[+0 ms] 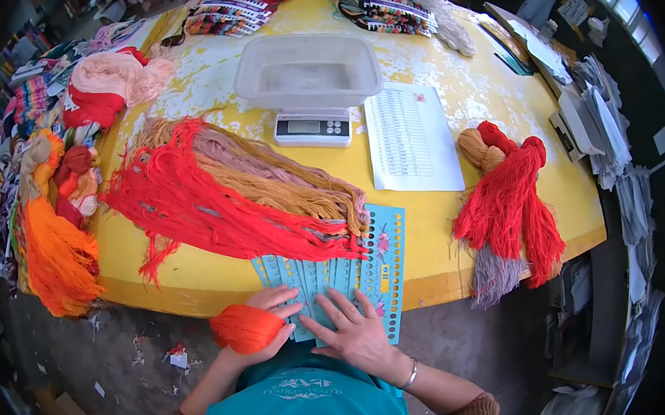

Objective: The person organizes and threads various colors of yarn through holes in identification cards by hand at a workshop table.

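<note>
My left hand has an orange bundle of thread tucked between its thumb and fingers. Its fingertips touch the left part of a fanned stack of turquoise punched cards at the table's front edge. My right hand lies flat on the same cards, fingers spread, holding nothing. The cards have holes along their edges and pink flower prints. Red, ochre and mauve thread hanks are attached along the upper holes and stretch out to the left. How the orange bundle is gripped inside the hand is partly hidden.
A clear plastic tub sits on a digital scale. Beside it lies a printed sheet. Red hanks lie on the right, orange hanks hang over the left edge. Shelves with papers line the right side.
</note>
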The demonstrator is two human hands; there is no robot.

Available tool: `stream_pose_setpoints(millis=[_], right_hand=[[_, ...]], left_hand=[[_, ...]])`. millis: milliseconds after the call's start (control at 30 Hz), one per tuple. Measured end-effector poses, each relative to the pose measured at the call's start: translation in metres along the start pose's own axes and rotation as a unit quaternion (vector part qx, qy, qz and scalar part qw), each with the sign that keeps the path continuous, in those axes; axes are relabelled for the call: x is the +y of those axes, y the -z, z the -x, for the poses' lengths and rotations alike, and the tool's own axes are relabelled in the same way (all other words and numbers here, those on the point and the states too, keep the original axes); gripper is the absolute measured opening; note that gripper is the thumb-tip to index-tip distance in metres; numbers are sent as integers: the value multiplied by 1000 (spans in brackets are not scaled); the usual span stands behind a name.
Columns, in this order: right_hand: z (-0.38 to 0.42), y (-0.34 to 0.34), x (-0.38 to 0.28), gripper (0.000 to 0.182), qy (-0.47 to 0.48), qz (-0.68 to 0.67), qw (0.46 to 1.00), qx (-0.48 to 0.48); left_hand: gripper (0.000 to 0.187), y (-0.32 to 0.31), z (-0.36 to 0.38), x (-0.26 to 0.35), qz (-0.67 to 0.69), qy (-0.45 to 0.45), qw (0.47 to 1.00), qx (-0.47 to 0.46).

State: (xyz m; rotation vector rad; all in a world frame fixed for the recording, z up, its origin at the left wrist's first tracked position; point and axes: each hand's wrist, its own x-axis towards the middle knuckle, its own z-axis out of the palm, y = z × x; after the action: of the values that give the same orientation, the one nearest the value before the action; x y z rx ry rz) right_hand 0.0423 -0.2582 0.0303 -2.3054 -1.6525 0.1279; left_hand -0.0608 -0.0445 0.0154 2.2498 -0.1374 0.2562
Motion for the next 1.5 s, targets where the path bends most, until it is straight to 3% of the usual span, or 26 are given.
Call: stream_pose_setpoints(millis=[267,333,467,500,533,600,667,700,733,800,833,867,900,967,1000,1033,1067,1167,1267,1333,1367,1500], right_hand=[[-9,-1,1,65,-18,-10,1000,5],[-10,-1,2,65,-18,-9,1000,3],[-11,-2,3,65,-15,-4,1000,5],[-11,-1,3,65,-15,-4,1000,5],[-11,0,3,65,-15,-4,1000,0],[-12,3,2,66,-13,-4,1000,-5],[-12,7,-1,60,-25,-52,998,24],[-13,11,-4,60,-24,-51,998,25],[-15,15,-9,55,-19,-102,993,60],[-18,19,-19,51,-14,-150,984,97],[-21,19,-26,45,-49,-299,949,85],[-24,19,-32,39,-83,-441,891,72],[-30,20,-36,39,-81,-441,891,72],[-44,22,-43,33,-19,-554,821,134],[-47,15,-45,28,-8,-565,816,124],[-48,9,-48,23,-26,-597,794,110],[-48,5,-52,18,-45,-631,769,93],[-49,-5,-59,9,-144,-747,646,61],[-49,-9,-60,7,-172,-732,649,115],[-49,-10,-58,6,-207,-763,596,145],[-48,-6,-56,6,-228,-781,566,134],[-45,-6,-53,6,-225,-797,548,112]], left_hand=[[37,0,1,0,-1,7,1000,-2],[36,-1,7,3,70,55,994,56],[40,5,23,8,148,116,981,56],[42,7,28,15,377,197,898,115],[45,9,32,22,580,265,752,166],[53,19,36,29,589,289,725,208],[53,28,34,32,663,214,666,268],[52,29,43,24,645,170,706,236],[52,27,43,27,646,169,707,235],[45,24,39,40,362,216,881,215],[41,34,34,49,148,163,964,152],[40,46,21,66,9,120,986,113],[40,53,9,82,-131,76,986,71],[43,52,8,90,-110,70,990,54],[43,48,11,86,168,120,976,71],[43,42,15,81,434,162,882,83],[48,38,17,77,564,174,800,107],[62,37,12,76,656,202,720,102],[63,30,11,56,704,203,674,95],[62,26,11,49,737,205,635,106],[58,24,11,48,741,206,629,114],[55,24,13,53,720,222,642,139]])
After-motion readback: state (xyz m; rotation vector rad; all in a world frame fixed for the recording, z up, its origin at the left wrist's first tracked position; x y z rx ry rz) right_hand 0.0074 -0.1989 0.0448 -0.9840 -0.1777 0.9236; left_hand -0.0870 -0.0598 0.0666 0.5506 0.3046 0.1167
